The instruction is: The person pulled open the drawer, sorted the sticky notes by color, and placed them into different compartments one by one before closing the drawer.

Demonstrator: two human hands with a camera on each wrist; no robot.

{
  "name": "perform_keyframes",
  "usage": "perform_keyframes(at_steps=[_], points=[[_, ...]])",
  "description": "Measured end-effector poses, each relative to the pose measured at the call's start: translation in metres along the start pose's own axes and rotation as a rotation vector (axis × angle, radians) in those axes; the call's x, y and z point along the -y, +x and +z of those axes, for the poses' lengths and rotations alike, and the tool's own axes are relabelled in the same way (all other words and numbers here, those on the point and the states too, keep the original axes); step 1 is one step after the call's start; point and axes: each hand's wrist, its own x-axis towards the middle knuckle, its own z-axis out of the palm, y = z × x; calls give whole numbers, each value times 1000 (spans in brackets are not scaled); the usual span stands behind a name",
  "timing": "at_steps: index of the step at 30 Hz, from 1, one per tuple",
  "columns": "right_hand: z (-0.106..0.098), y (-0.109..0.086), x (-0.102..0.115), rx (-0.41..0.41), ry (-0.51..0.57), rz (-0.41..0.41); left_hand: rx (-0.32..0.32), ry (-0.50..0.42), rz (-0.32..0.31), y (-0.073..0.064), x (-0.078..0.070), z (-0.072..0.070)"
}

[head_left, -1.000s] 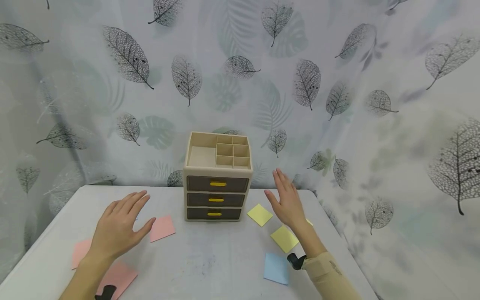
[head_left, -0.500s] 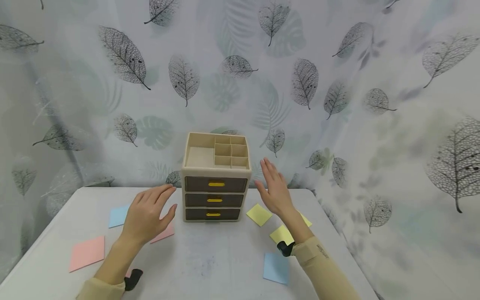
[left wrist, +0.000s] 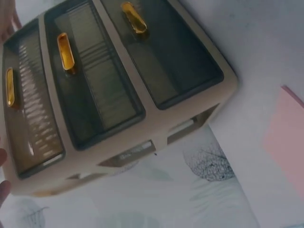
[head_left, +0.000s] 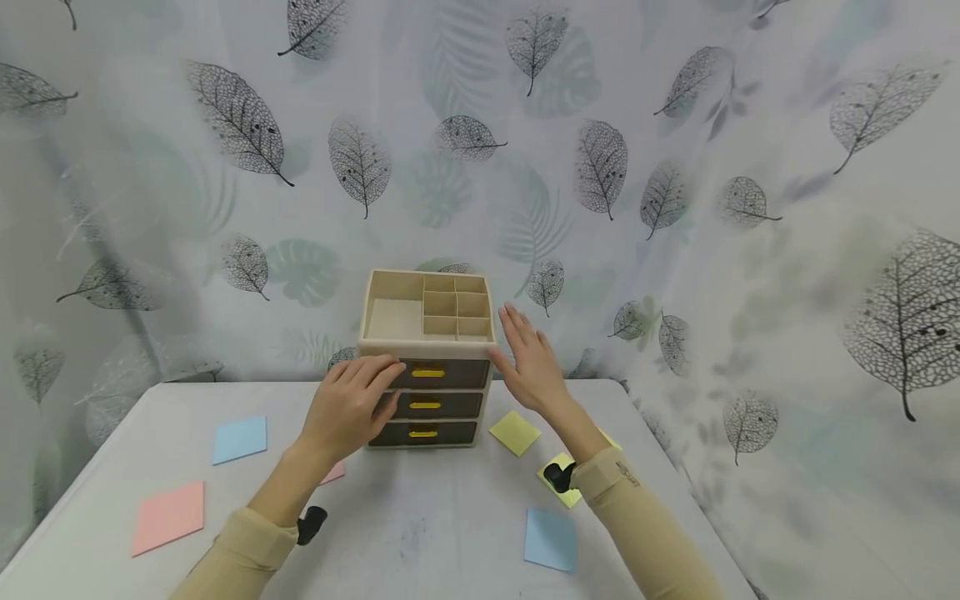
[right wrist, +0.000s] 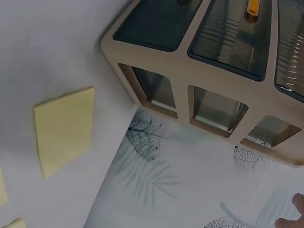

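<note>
A beige desktop organizer (head_left: pixel 427 348) stands at the table's back, with three dark see-through drawers, yellow handles and an open, divided top. All its drawers are closed. My left hand (head_left: pixel 351 407) is at its left front, fingers lightly bent, overlapping the drawers' left ends in the head view; whether it touches cannot be told. My right hand (head_left: pixel 531 367) is beside the right side, fingers straight and thumb near the top corner. The left wrist view shows drawer fronts and the left side of the organizer (left wrist: pixel 152 124); in the right wrist view, the organizer's right side (right wrist: pixel 183 78) has window-like cutouts.
Sticky notes lie on the white table (head_left: pixel 420 533): blue (head_left: pixel 239 440) and pink (head_left: pixel 168 518) at left, yellow (head_left: pixel 515 432) and another blue note (head_left: pixel 550 540) at right. A pink note (head_left: pixel 333 473) is partly hidden by my left arm. Leaf-patterned cloth (head_left: pixel 465 192) hangs behind.
My left hand has moved right from above the notes to the organizer's left front. My right hand has moved left, closer to its right side. The organizer stays in place.
</note>
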Motion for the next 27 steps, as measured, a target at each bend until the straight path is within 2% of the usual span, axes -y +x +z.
perform_keyframes(at_steps=[6,13,21,27], points=[[1,12,1,19,-15,-22,-39,30,78,15,-4,15],[3,22,3,31,-43,-37,-13,75,138,22,-6,30],[3,32,10,39,-61,-45,1,117,153,23,-5,38],[3,30,9,64,-98,-23,26,116,141,24,-9,41]])
